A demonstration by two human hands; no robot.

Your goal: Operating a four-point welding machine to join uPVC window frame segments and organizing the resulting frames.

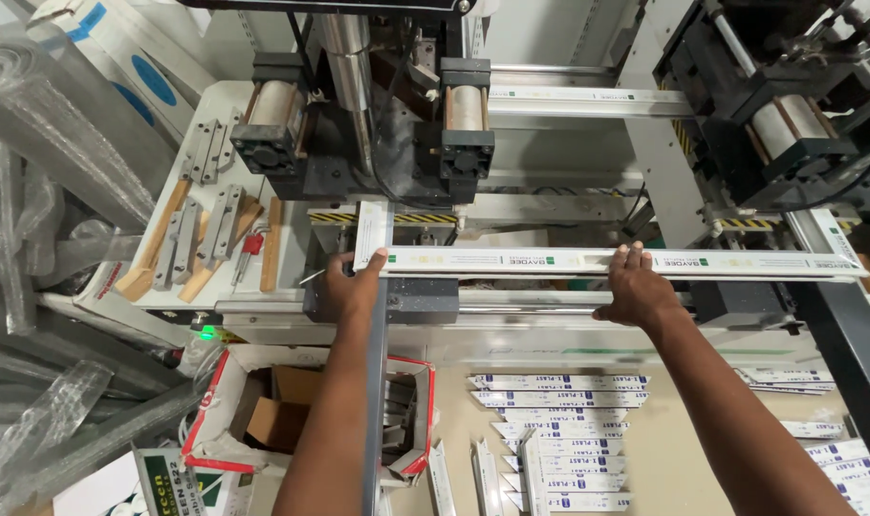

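The long white plastic profile strip (607, 261) lies crosswise on the grey machine bed (511, 301), in front of the black clamping heads, and serves as the landmark here. At its left end, where a second white piece (373, 232) meets it at a corner, the left hand (351, 284) grips from below with its fingers (378, 258) curled up over the near edge. Further right along the same strip, the right hand (638, 287) rests with its fingers (632, 254) laid flat over the near edge, pressing more than clasping. To do this well, I judge both hands should keep the strip level and pushed squarely against the stop, with fingertips kept on the near side, away from the clamps. Counting left to right: on the white tabletop (215, 105) left of the strip lie four grey metal hinge plates (206, 148) (227, 223), about three wooden sticks (158, 250) and one red-handled tool (251, 247). Behind the strip stand two clamp cylinders (272, 107) (466, 107), with a third (779, 124) to the far right. Below the strip, on the floor, sits one open red-edged cardboard box (292, 411) and a stack of roughly eight short white profile offcuts (559, 430).
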